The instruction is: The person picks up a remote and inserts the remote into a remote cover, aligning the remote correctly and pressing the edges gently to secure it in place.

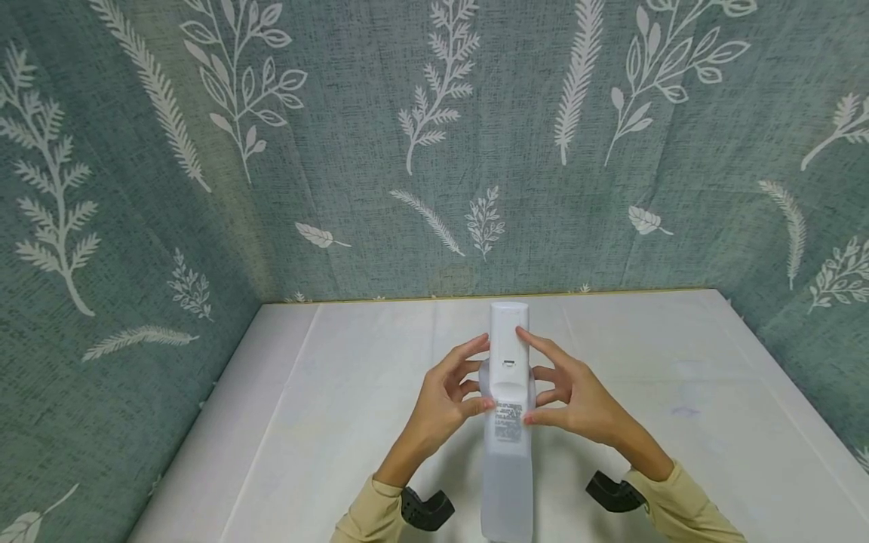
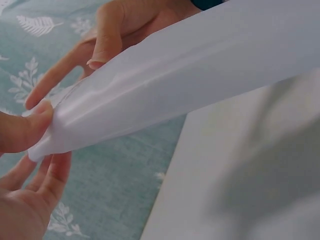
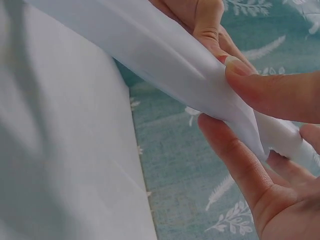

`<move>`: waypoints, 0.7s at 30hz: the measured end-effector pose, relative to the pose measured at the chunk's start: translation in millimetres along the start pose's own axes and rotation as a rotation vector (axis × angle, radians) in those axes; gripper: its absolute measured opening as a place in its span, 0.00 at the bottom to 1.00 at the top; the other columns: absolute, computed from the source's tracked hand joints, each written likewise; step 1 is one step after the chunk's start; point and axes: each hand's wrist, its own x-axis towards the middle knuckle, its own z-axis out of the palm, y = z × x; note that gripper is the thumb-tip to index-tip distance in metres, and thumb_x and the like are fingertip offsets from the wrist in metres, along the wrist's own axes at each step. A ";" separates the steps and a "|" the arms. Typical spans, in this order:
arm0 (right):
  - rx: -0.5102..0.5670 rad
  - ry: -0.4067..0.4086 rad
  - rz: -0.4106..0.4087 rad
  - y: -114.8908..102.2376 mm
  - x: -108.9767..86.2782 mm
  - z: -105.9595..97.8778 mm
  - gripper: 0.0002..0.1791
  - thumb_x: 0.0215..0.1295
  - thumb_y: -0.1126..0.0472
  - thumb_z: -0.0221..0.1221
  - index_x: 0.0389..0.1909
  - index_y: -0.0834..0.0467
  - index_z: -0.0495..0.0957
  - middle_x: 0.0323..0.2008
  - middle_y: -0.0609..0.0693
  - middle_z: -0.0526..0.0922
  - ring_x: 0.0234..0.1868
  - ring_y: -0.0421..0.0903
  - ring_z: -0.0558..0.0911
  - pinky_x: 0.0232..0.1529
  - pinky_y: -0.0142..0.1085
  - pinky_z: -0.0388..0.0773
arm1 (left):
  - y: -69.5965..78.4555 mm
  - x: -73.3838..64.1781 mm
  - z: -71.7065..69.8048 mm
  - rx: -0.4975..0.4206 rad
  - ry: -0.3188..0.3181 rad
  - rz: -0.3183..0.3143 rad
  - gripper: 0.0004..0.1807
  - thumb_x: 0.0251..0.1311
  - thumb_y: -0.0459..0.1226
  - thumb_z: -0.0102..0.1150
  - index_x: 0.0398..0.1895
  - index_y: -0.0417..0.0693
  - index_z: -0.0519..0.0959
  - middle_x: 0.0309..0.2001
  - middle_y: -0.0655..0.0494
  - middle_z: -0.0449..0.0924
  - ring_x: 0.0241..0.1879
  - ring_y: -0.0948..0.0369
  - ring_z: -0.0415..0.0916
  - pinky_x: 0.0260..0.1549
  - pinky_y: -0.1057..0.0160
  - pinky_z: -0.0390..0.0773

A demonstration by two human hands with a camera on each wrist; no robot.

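Observation:
A long white device (image 1: 509, 339) with a rounded top and a small slot on its face pokes out of a frosted plastic sleeve (image 1: 508, 490). Through the sleeve shows a printed label (image 1: 508, 421). From the left, my left hand (image 1: 444, 392) grips the sleeve around the device, thumb near the label. My right hand (image 1: 577, 392) grips from the other side, its index fingertip on the device's edge. In the left wrist view the sleeve (image 2: 165, 85) narrows toward the fingers. The right wrist view has the right thumb (image 3: 272, 95) pressing on the sleeve's mouth.
A white table (image 1: 353, 422) lies under the hands, with soft shadows on it. Green leaf-patterned cloth (image 1: 360, 151) rises behind it and along both sides. Dark wrist mounts (image 1: 426, 509) sit at the cuffs of pale yellow sleeves.

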 end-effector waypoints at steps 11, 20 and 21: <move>0.008 -0.002 -0.047 -1.5 1.6 1.0 0.54 0.47 0.77 0.68 0.74 0.56 0.50 0.68 0.61 0.55 0.55 0.55 0.76 0.36 0.48 0.82 | 2.2 -2.1 -1.7 0.027 -0.030 0.007 0.43 0.49 0.21 0.64 0.70 0.49 0.61 0.67 0.50 0.62 0.58 0.51 0.69 0.51 0.57 0.76; 0.008 0.005 -0.052 -2.1 2.0 4.0 0.54 0.46 0.77 0.68 0.74 0.57 0.50 0.67 0.61 0.56 0.54 0.54 0.77 0.36 0.48 0.82 | 3.5 -3.8 -2.7 0.037 -0.017 0.018 0.43 0.48 0.21 0.65 0.70 0.50 0.63 0.66 0.50 0.63 0.58 0.52 0.70 0.51 0.57 0.76; 0.009 0.004 -0.055 -2.1 2.2 4.2 0.54 0.46 0.77 0.68 0.74 0.58 0.50 0.67 0.61 0.56 0.54 0.54 0.77 0.36 0.48 0.82 | 3.7 -3.9 -3.0 0.037 -0.014 0.020 0.43 0.48 0.20 0.65 0.70 0.49 0.63 0.66 0.50 0.63 0.57 0.52 0.70 0.51 0.56 0.76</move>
